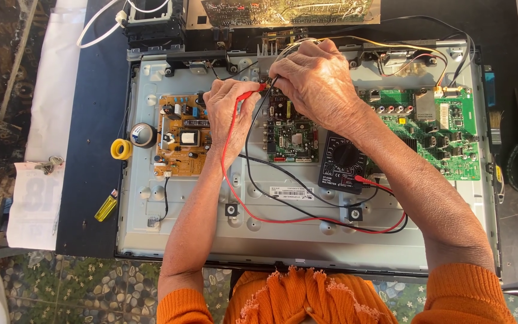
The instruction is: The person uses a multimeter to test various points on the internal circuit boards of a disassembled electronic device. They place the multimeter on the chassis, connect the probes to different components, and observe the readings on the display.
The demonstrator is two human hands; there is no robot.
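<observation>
- The left hand point(230, 111) pinches a red multimeter probe point(250, 94) between thumb and fingers, its tip pointing right toward the top edge of the small green circuit board point(292, 135).
- The right hand point(316, 81) curls its fingers around a black probe point(273, 83); only a short stretch of that probe shows below the knuckles, so the exact grip cannot be told.
- Both probe tips meet just above the small green board, near the upper middle of the grey metal back panel point(307, 240) of an opened flat-screen set.
- The red lead point(271, 219) loops down from the left hand across the panel and back up to a black multimeter point(342, 162), which lies just right of the small board, partly under the right forearm.
- The black lead point(283, 198) runs a similar loop beside the red one.
- A tan power-supply board point(181, 135) sits left of the left hand; a larger green board point(445, 135) lies to the right.
- On the dark table point(91, 120), a yellow tape roll point(121, 149) and a yellow lighter point(106, 206) lie left of the panel.
</observation>
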